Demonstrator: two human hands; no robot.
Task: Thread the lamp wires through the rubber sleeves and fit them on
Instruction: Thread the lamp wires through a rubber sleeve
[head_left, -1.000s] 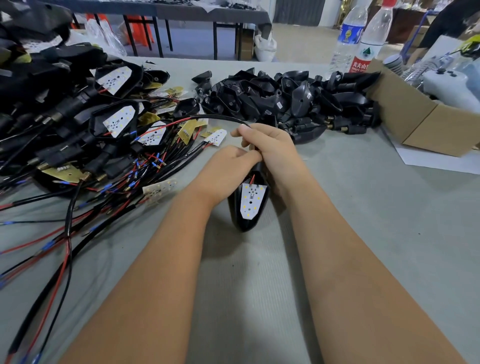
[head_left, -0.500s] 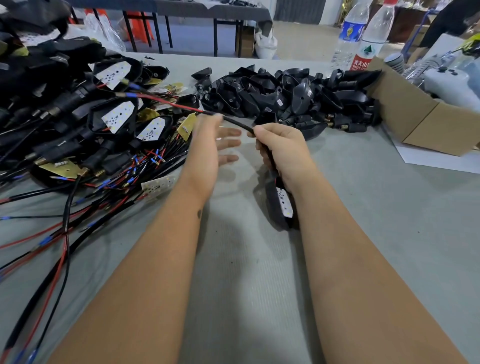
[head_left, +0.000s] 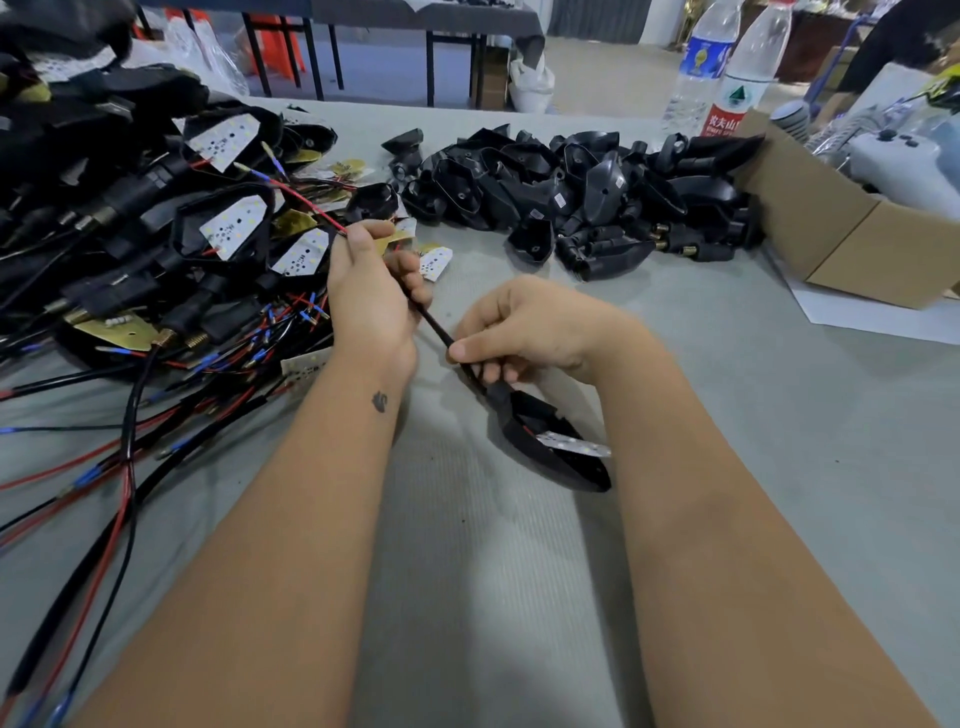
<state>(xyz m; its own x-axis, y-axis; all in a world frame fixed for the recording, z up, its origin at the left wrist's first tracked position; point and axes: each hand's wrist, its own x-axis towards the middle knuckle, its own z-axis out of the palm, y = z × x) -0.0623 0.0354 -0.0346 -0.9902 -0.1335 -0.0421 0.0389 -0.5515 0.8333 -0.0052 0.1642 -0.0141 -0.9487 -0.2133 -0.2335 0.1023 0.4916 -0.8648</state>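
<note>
Since half a second ago the left hand (head_left: 371, 306) has closed round the black sleeved wire (head_left: 434, 327), gripping it at 11 o'clock of the right hand (head_left: 524, 332), which pinches it just above the lamp housing (head_left: 550, 447) at 5 o'clock on the grey table (head_left: 467, 597)

Black lamp housing (head_left: 550, 447) tilted above grey table, black rubber sleeve (head_left: 436, 325) taut, red wires (head_left: 306, 200) emerging

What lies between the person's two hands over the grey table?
In the head view, a taut stretch of black sleeve spans from the left hand to the right hand, above bare table.
</note>
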